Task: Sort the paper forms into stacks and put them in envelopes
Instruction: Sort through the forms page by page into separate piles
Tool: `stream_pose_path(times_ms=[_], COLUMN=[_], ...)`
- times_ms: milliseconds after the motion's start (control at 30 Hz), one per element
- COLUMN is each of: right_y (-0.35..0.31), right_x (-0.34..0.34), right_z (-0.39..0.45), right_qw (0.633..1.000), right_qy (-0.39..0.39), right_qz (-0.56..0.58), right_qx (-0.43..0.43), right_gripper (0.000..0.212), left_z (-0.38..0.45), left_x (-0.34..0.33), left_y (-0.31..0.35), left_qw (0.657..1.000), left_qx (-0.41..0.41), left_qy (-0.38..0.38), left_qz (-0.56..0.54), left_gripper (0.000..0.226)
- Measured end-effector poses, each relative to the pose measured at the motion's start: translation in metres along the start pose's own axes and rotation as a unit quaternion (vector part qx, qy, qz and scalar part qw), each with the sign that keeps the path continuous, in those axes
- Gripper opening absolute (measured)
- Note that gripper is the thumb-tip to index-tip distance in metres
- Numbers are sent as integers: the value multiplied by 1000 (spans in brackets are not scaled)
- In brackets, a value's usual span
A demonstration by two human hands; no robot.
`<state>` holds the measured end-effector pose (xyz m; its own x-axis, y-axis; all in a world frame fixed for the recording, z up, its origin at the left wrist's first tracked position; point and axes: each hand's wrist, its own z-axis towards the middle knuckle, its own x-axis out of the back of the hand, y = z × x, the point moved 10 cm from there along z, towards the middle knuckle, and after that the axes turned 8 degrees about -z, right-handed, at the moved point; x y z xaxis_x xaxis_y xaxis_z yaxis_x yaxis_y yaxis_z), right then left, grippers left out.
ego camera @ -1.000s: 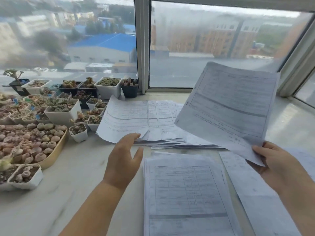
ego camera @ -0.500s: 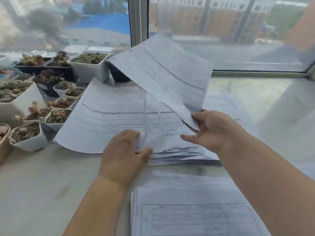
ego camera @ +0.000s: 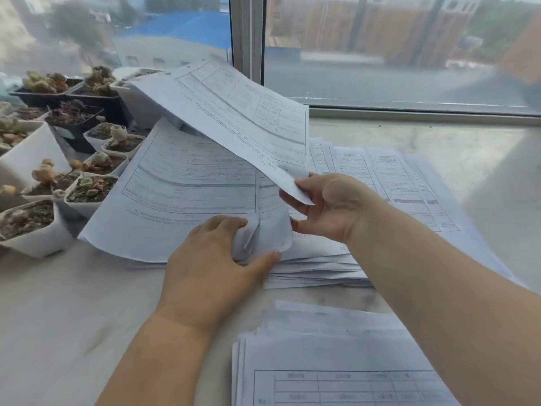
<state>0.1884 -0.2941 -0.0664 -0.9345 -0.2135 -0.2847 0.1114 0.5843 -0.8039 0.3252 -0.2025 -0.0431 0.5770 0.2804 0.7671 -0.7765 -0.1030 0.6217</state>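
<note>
- Right hand [ego camera: 330, 206]: thumb and fingers pinch the near corner of a single form [ego camera: 234, 112]. The sheet is held off the surface, rising away from the hand toward the window, with its far edge over the white pot [ego camera: 137, 104].
- Left hand [ego camera: 216, 259]: fingers curl round the near right corner of the top sheet [ego camera: 181, 200] of the far stack, thumb against the stack edge; the gripped corner is bent upward and creased.
- The two hands sit just beside each other, the lifted form's corner above the bent corner.
- Far stack [ego camera: 322, 268]: a pile of printed forms lying flat on the sill, its near edges fanned unevenly. The top sheet overhangs the stack to the left, its left edge near the small plant pots.
- More forms [ego camera: 409, 183] spread to the right behind the right forearm, partly hidden by it.
- Near stack [ego camera: 330, 367]: a second pile of forms at the bottom edge, a printed table facing up, apart from the far stack.
- Sill [ego camera: 73, 317]: pale marbled surface carrying all the paper.
- Left side: a cluster of succulent pots [ego camera: 87, 191], white ones and black ones, some touching one another.
- Beyond: window frame [ego camera: 248, 39] and blurred buildings outside.
- No envelope is identifiable in this view.
</note>
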Motion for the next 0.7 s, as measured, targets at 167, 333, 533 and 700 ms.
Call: stream_pose_path(times_ms=[167,333,533,700], right_y=[-13,-34,-72,-36], right_x=[-20,35,105,80], right_z=[-1,-23,-91,-67], right_qw=[997,983,895,895], right_qy=[-23,123,264,183], right_qz=[46,42,-297,-397], right_qx=[51,133,204,87], right_gripper=[26,34,36,35], left_z=[1,2,-23,-16], left_x=[-1,26,36,54], left_y=[-9,-46,-82,-46], left_qw=[1000,964,828,902], left_qx=[-4,123,264,93], left_qy=[11,153,295,312], left_qz=[10,-182,-396,-284], left_gripper=[41,20,26,23])
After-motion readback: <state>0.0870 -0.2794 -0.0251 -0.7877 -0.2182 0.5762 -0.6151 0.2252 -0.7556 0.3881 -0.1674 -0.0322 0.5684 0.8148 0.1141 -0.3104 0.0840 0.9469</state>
